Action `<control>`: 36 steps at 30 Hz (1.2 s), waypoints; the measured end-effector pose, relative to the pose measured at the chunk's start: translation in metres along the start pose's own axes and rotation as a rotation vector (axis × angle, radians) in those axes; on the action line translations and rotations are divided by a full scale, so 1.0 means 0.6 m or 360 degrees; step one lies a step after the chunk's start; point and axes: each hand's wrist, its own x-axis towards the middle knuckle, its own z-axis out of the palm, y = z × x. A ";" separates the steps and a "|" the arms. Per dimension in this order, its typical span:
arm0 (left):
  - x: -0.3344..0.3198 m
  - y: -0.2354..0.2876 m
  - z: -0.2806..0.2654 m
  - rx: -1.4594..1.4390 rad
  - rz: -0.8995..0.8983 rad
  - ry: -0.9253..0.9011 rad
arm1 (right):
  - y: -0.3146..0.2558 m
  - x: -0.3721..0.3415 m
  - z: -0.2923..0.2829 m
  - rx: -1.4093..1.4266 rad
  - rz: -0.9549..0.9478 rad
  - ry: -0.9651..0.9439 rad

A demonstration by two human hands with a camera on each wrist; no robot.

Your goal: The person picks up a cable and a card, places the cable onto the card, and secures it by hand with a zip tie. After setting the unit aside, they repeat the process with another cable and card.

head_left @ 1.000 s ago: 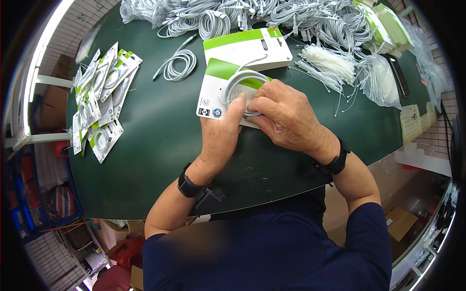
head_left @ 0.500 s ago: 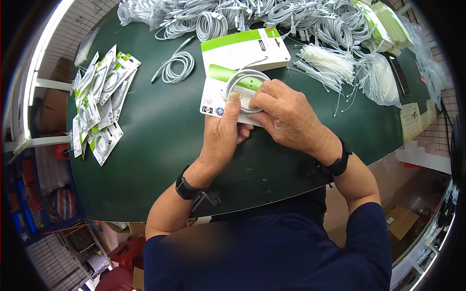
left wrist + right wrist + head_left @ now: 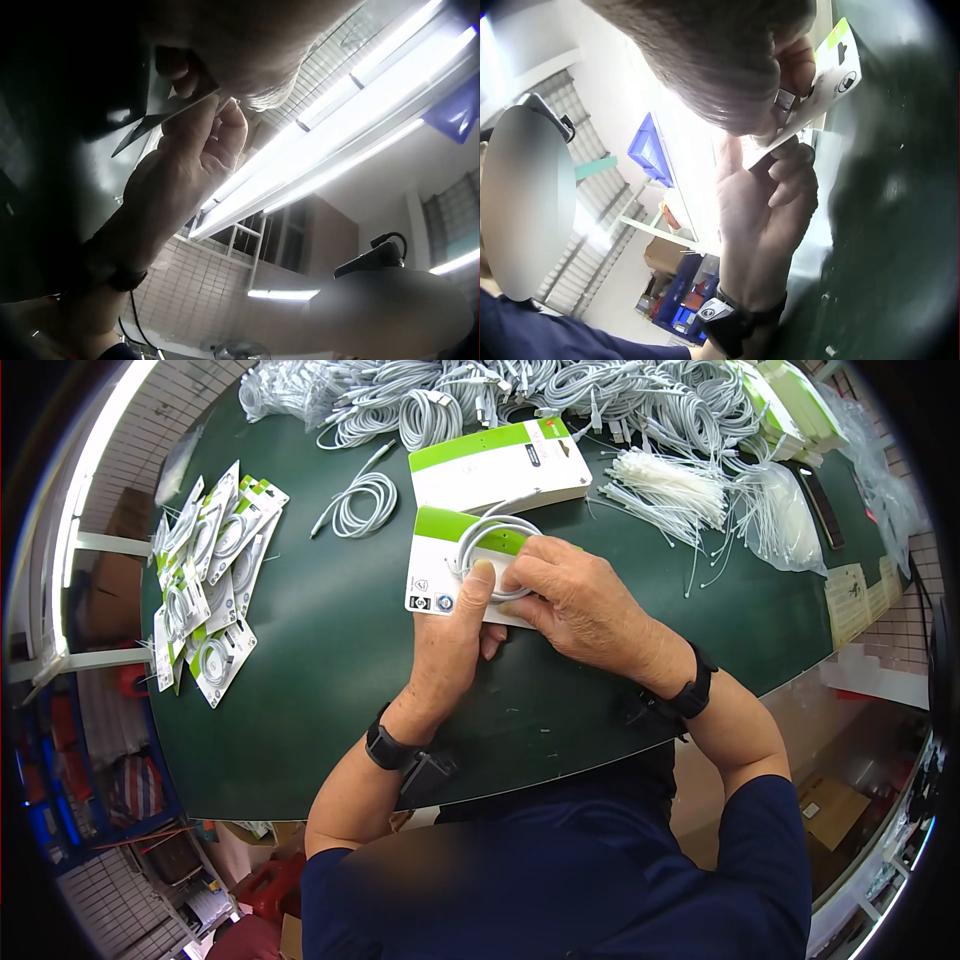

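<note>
A white and green card [image 3: 432,565] is held over the table with a coiled grey cable [image 3: 468,547] lying against its face. My left hand [image 3: 447,645] grips the card's lower edge, thumb on the front over the coil, fingers behind. The right hand [image 3: 585,600] pinches the coil at its right side, its fingertips partly hiding cable and card. In the right wrist view a metal connector [image 3: 784,100] shows by the right fingers, beside the card [image 3: 832,82].
Behind the hands lies a white and green stack of cards [image 3: 500,465]. One loose coiled cable [image 3: 362,505] is left of it; carded cables [image 3: 215,565] pile at far left. Many cables [image 3: 430,415], white zip ties [image 3: 665,490] and a phone [image 3: 822,508] line the back.
The card tilted back and then flattened toward the camera again, shifting slightly left. The right hand's fingers moved a little left along the coil; both hands keep their hold.
</note>
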 end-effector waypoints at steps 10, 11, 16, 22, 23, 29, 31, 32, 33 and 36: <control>-0.006 0.003 0.016 0.0025 0.0104 0.0198 | 0.006 0.006 -0.018 0.0333 -0.0030 -0.0157; -0.007 0.007 0.018 0.0016 0.0108 0.0198 | 0.009 0.006 -0.020 0.0359 -0.0053 -0.0160; -0.012 0.018 0.023 0.0048 0.0120 0.0200 | 0.011 0.008 -0.027 0.0445 -0.0084 -0.0195; -0.012 0.017 0.022 -0.0029 0.0185 0.0156 | 0.002 0.006 -0.023 0.0386 -0.0086 -0.0120; -0.012 0.015 0.024 -0.0025 0.0196 0.0170 | 0.000 0.005 -0.023 0.0374 -0.0070 -0.0108; -0.010 0.013 0.026 0.0095 0.0229 0.0204 | -0.015 0.002 -0.027 0.0299 0.0018 -0.0069; -0.011 0.016 0.028 0.0153 0.0221 0.0239 | -0.021 0.001 -0.029 0.0288 0.0050 -0.0088; -0.011 0.017 0.029 0.0153 0.0225 0.0254 | -0.021 0.000 -0.028 0.0265 0.0029 -0.0070; -0.010 0.019 0.030 0.0152 0.0232 0.0271 | -0.020 -0.001 -0.027 0.0241 0.0005 -0.0052; -0.011 0.032 0.036 0.0154 0.0313 0.0310 | -0.022 0.003 -0.025 0.0126 -0.0167 0.0096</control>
